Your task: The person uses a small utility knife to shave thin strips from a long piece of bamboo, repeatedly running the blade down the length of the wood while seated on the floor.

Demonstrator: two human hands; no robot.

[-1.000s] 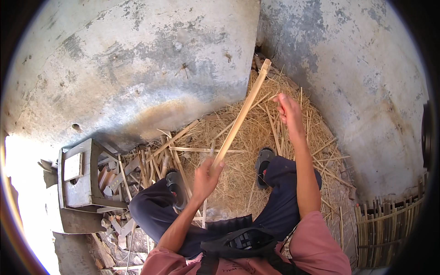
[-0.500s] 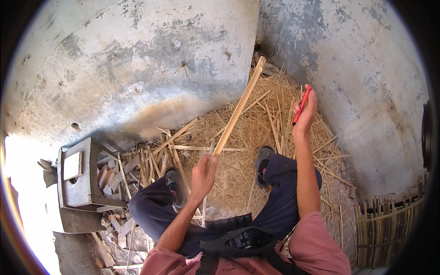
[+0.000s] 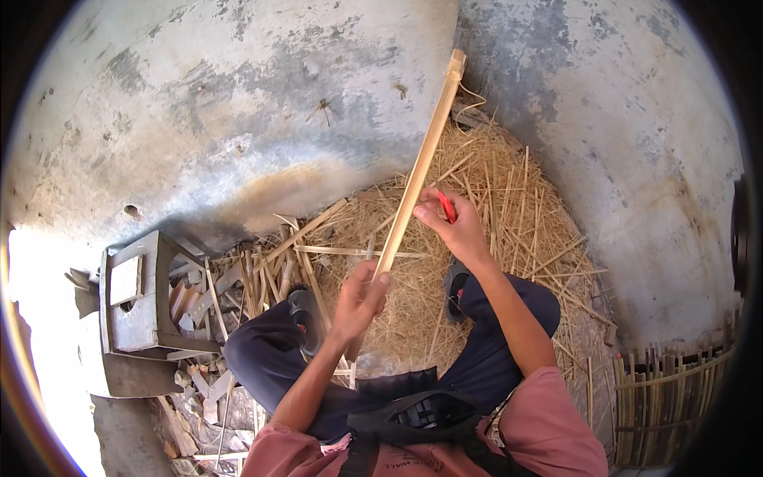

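My left hand [image 3: 359, 302] is closed round the lower part of a long, pale bamboo strip [image 3: 429, 151], which slants up and away to the right. Near its far end a thin curled shaving [image 3: 477, 99] sticks out. My right hand [image 3: 457, 226] is closed on a slim red-handled tool [image 3: 447, 207], most of it hidden by the fingers. Those fingers are at the strip's right edge, about midway along; whether the tool's tip touches the strip cannot be seen.
Straw-like shavings [image 3: 493, 167] cover the floor between and beyond my feet. A worn wooden box [image 3: 133, 310] stands at the left beside loose bamboo pieces [image 3: 278, 262]. Weathered walls [image 3: 238, 87] rise ahead and at the right. A slatted bamboo basket [image 3: 668, 397] stands at the lower right.
My right hand has come in from the right with the red tool, down to the strip's middle. The strip has moved slightly up with my left hand.
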